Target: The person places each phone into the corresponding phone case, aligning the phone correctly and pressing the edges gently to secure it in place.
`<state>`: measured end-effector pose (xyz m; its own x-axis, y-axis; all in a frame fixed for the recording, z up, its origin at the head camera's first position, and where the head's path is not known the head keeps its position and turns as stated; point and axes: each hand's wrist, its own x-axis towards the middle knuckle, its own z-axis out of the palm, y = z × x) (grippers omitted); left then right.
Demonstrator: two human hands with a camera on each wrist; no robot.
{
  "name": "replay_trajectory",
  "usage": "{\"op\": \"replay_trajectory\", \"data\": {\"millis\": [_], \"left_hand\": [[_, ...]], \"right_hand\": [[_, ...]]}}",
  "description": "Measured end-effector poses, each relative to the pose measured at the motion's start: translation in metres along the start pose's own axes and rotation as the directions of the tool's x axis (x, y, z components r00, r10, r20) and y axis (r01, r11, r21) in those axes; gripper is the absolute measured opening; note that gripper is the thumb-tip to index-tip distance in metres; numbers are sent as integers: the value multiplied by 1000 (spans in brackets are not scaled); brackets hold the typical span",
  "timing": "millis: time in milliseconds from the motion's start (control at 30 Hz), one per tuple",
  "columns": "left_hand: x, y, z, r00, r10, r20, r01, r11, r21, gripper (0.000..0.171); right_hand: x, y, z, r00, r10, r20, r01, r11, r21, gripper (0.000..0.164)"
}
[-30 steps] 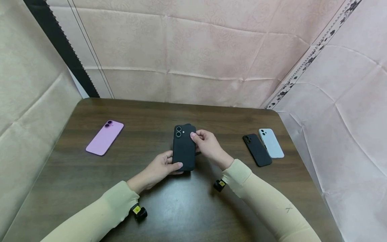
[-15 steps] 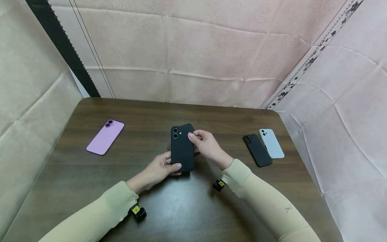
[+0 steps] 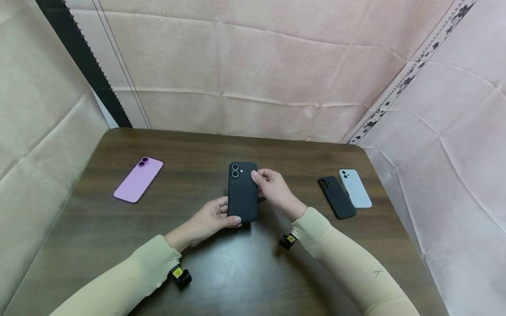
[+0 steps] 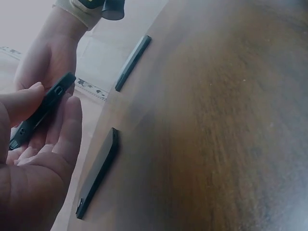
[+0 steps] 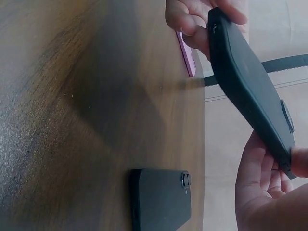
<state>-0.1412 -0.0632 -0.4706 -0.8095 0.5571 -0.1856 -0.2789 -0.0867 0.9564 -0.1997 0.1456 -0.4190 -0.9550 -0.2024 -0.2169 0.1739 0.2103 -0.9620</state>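
Observation:
Both hands hold a black phone (image 3: 243, 192) above the middle of the table, its back with two camera rings facing up. The left hand (image 3: 209, 219) grips its lower left corner, thumb on the back and fingers beneath. The right hand (image 3: 276, 191) pinches the upper right edge between thumb and fingers. In the right wrist view the phone (image 5: 250, 91) is seen edge-on, raised off the table. Below it another black phone (image 5: 163, 199) lies on the table; in the head view it is mostly hidden, with a dark corner (image 3: 261, 199) showing beside the right hand.
A purple phone (image 3: 138, 180) lies at the left of the wooden table (image 3: 189, 162). At the right, a black phone (image 3: 337, 197) lies against a light blue phone (image 3: 355, 188). Pale cloth (image 3: 257, 66) hangs behind the table's far edge.
The held phone shifts slightly left, then back right, and now covers the top of the black phone below it. Both hands keep their hold; the other phones stay put.

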Motion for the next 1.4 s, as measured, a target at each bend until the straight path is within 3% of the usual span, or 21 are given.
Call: {"op": "replay_trajectory", "data": {"millis": [200, 467, 633, 733, 833, 967, 1200, 1400], "left_hand": [[1, -1, 1, 999, 26, -26, -24, 996, 84, 62], [-1, -6, -2, 999, 31, -34, -29, 997, 77, 60], [-1, -3, -4, 999, 28, -16, -27, 997, 79, 57], [1, 3, -7, 998, 34, -54, -29, 996, 80, 46], [4, 10, -11, 990, 58, -131, -50, 996, 67, 36], [7, 21, -17, 976, 90, -197, -86, 996, 31, 33], [9, 37, -25, 974, 71, -216, -66, 997, 33, 42], [11, 40, -27, 967, 58, -248, -39, 996, 80, 39]], "right_hand": [[2, 1, -1, 1000, 23, 9, -23, 1000, 17, 31], [2, 2, 2, 998, -5, 65, 4, 1000, 15, 31], [3, 2, 3, 999, -15, 40, 14, 999, 30, 30], [3, 2, 2, 999, -21, 29, 20, 999, 35, 30], [2, 1, 2, 999, -22, 38, 21, 999, 36, 31], [2, 0, 1, 999, -13, 52, 11, 999, 33, 31], [-2, -4, 4, 994, -7, 107, 7, 1000, 4, 28], [0, 4, 7, 988, -25, 150, 27, 1000, -9, 30]]}}
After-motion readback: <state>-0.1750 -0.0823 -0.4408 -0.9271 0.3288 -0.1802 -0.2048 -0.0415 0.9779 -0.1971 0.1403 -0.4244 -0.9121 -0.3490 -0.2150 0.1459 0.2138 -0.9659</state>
